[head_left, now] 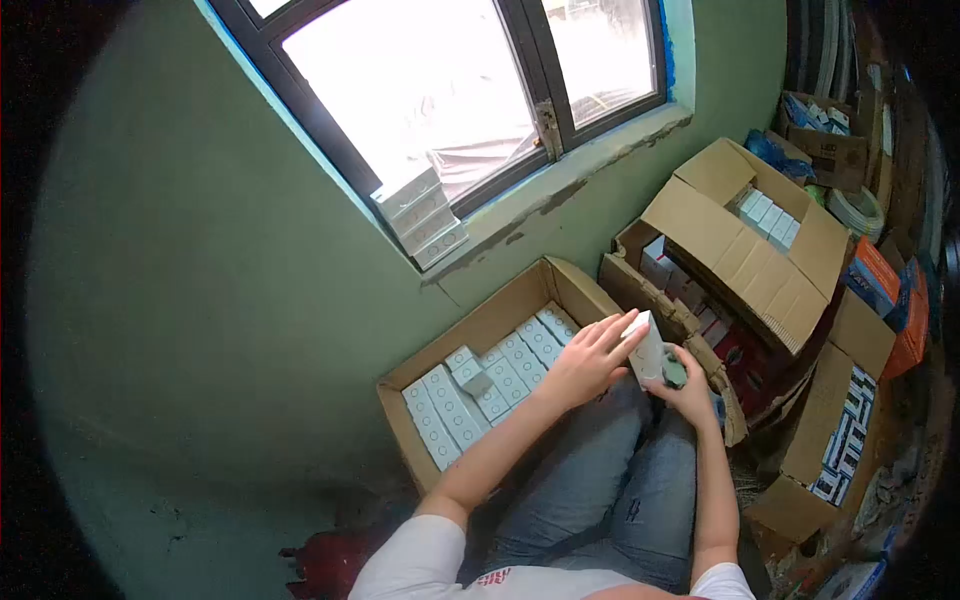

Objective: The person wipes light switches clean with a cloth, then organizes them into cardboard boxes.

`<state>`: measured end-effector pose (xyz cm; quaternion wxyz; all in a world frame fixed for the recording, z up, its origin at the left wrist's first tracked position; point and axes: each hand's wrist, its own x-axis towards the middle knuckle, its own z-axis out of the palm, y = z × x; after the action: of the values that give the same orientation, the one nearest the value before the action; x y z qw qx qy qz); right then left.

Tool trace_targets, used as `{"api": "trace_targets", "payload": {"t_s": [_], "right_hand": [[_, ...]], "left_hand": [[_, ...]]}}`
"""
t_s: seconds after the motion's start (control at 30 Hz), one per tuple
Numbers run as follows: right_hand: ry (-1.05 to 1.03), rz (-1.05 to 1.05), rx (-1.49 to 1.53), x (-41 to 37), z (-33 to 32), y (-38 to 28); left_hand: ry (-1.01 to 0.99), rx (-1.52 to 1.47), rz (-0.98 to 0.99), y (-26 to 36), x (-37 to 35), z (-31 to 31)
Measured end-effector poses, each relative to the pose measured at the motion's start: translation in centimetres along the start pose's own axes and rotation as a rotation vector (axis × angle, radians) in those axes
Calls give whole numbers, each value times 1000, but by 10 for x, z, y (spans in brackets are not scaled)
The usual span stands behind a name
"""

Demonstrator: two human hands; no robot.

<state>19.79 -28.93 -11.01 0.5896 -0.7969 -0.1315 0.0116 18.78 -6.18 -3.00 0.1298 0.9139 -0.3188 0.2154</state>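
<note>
A small white box (648, 350) stands upright over my lap, held near its lower end by my right hand (692, 392). Within that hand's curve, beside the box, shows a round grey-green thing (675, 372) whose kind I cannot make out. My left hand (590, 358) lies stretched out, its fingertips touching the upper part of the white box. Left of my knees is an open cardboard carton (402, 415) holding rows of white boxes with round marks (508, 372). One box (467, 369) rests on top of the rows there.
Several white boxes (420, 218) are stacked on the window sill (580, 170). To the right stand an open carton (770, 285) with white boxes, a carton (790, 515) with dark-and-white packs, and orange-blue packages (888, 285). The green wall (220, 300) borders the left.
</note>
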Motion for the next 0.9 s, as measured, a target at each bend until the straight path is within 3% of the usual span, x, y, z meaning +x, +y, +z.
{"api": "trace_targets", "payload": {"t_s": [0.1, 0.17, 0.27, 0.37, 0.4, 0.43, 0.5, 0.53, 0.57, 0.6, 0.63, 0.7, 0.8, 0.9], "right_hand": [[-174, 285, 274, -7, 0, -24], [-240, 233, 270, -9, 3, -2], [-367, 185, 204, -9, -3, -18], [-549, 312, 376, -6, -3, -3], [-569, 249, 395, -9, -3, -11], [-500, 315, 388, -10, -1, -12], [-353, 449, 356, -14, -4, -10], [-194, 368, 441, -16, 3, 14], [1, 435, 523, -17, 6, 19], [50, 441, 736, -14, 4, 23], [95, 441, 954, -7, 2, 24], [105, 502, 1287, 2, -6, 38], [148, 519, 1434, 2, -16, 23], [126, 522, 1448, 2, -14, 24]], "left_hand": [[-51, 137, 178, -9, 3, -17], [-138, 103, 210, -8, 3, -34], [-277, 107, 219, -8, -9, -43], [-344, 18, 205, -9, -25, -43], [-386, 8, 196, -8, -25, -51], [-427, -4, 188, -11, -24, -58], [-285, 97, 148, -31, -21, -75], [-230, 217, 105, -35, -11, -96], [-176, 310, 70, -49, -5, -113], [-112, 462, 49, -70, -3, -121], [11, 536, -66, -74, 5, -145], [124, 778, -115, -105, 18, -175], [246, 1058, -275, -146, 26, -207], [144, 1256, -427, -177, 28, -220]]}}
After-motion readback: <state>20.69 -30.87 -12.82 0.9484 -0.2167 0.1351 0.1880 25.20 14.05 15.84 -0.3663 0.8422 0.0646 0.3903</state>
